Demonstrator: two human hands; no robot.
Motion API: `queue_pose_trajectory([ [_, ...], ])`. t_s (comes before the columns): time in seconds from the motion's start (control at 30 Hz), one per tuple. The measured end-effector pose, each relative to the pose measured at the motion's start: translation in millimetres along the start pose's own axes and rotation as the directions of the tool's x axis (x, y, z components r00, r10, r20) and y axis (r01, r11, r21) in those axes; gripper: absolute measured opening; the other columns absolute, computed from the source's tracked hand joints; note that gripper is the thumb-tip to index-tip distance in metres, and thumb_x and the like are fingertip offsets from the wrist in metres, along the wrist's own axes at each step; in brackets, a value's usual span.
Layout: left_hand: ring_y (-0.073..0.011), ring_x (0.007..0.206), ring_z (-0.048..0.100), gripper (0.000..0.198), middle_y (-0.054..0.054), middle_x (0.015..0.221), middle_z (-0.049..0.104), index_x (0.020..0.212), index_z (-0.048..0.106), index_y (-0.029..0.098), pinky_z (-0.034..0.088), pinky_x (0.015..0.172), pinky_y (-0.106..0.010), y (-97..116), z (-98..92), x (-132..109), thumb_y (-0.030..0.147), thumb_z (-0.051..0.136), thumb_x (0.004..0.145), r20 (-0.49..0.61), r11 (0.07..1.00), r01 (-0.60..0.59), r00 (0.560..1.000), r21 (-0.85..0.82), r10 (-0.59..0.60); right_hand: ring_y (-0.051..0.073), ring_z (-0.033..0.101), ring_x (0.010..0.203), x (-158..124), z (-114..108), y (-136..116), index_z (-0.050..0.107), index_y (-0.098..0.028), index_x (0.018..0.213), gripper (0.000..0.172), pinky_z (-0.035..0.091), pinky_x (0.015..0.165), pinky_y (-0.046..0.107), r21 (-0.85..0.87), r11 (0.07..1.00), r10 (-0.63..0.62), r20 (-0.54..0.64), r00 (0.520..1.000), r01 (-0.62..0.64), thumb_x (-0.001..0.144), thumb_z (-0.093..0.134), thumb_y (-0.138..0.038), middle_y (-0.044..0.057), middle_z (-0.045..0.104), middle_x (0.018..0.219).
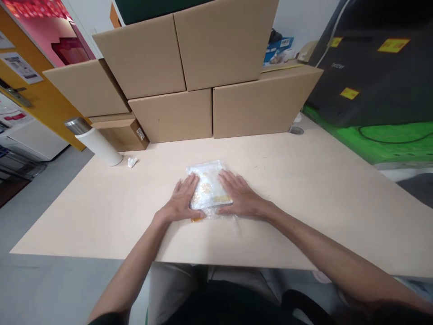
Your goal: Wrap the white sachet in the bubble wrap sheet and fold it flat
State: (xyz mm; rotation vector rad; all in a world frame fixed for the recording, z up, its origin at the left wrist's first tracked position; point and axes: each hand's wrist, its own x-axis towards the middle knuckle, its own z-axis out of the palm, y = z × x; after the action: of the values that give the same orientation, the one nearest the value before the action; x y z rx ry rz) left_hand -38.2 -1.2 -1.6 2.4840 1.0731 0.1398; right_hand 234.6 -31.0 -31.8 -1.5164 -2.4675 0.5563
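A clear plastic packet (209, 185) with pale yellow contents lies flat on the light wooden table (304, 189), close to the near edge. My left hand (181, 198) rests on its left side, fingers stretched out flat. On the packet's right side lies my right hand (241, 195), also flat with the fingers extended. Both palms press down on the packet's edges and neither hand grips it.
Several cardboard boxes (189, 81) are stacked along the far side of the table. A white flask with a steel cap (96, 142) stands at the far left, beside a crumpled white scrap (132, 161). A dark machine (372, 67) sits at the right.
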Motion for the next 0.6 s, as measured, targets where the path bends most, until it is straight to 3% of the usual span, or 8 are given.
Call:
queue_pose_trajectory([
  [0.23,-0.0325,0.154,-0.003,0.116,-0.015,0.166,-0.004,0.16,-0.002,0.024,-0.007,0.12,-0.055,-3.6,5.3,1.8,0.074,0.061,0.076,-0.003,1.0,0.02,1.0,0.016,-0.02,0.037,-0.004,0.152,2.4,-0.2,-1.9,0.004,-0.019,0.16,0.119,0.002,0.12,0.059,0.037,0.999,0.03,-0.009,1.0,-0.03,0.073,0.049,-0.086,0.015,0.0,0.167],
  [0.33,-0.0349,0.153,-0.002,0.11,-0.014,0.166,-0.001,0.16,0.0,0.025,-0.006,0.12,-0.057,-6.5,7.5,-0.6,0.075,0.057,0.079,-0.052,1.0,0.016,0.998,-0.014,-0.017,0.035,0.0,0.153,-1.0,-9.5,-1.3,0.01,-0.02,0.16,0.115,0.006,0.122,0.055,0.213,0.977,0.023,-0.033,0.999,-0.016,0.074,0.052,-0.083,0.014,0.003,0.167],
  [0.4,-0.0354,0.153,-0.004,0.098,-0.014,0.167,-0.002,0.16,0.002,0.025,-0.003,0.12,-0.058,-8.8,7.5,-2.1,0.073,0.045,0.087,-0.144,0.998,0.006,0.989,-0.061,-0.015,0.032,0.015,0.152,-4.6,-16.0,-0.5,0.012,-0.023,0.16,0.1,0.021,0.12,0.051,0.437,0.898,0.121,-0.132,0.984,-0.052,0.083,0.047,-0.077,0.014,0.011,0.166],
  [0.47,-0.0345,0.153,-0.002,0.085,-0.014,0.167,0.0,0.16,0.009,0.024,0.002,0.12,-0.057,-9.5,6.8,-2.9,0.07,0.035,0.093,-0.287,0.997,-0.004,0.958,-0.076,-0.018,0.03,0.035,0.145,-6.4,-19.3,-0.1,0.022,-0.022,0.157,0.084,0.036,0.113,0.047,0.636,0.762,0.329,-0.223,0.918,-0.118,0.09,0.043,-0.068,0.016,0.029,0.161],
  [0.53,-0.0337,0.153,0.006,0.079,-0.015,0.166,0.01,0.158,0.021,0.024,0.007,0.121,-0.055,-7.0,6.2,-2.6,0.068,0.033,0.094,-0.396,0.999,-0.024,0.918,-0.042,0.005,0.03,0.052,0.131,-5.3,-18.4,-0.4,0.042,-0.019,0.147,0.071,0.043,0.106,0.044,0.747,0.644,0.494,-0.239,0.836,-0.167,0.09,0.05,-0.06,0.018,0.049,0.147],
  [0.6,-0.034,0.151,0.015,0.076,-0.017,0.163,0.022,0.154,0.033,0.024,0.011,0.12,-0.055,-0.5,7.4,-1.2,0.069,0.036,0.093,-0.422,0.998,-0.049,0.905,0.028,0.056,0.029,0.061,0.118,-1.7,-14.5,-1.2,0.057,-0.017,0.132,0.058,0.046,0.1,0.042,0.796,0.581,0.541,-0.221,0.812,-0.17,0.085,0.06,-0.05,0.016,0.062,0.131],
])
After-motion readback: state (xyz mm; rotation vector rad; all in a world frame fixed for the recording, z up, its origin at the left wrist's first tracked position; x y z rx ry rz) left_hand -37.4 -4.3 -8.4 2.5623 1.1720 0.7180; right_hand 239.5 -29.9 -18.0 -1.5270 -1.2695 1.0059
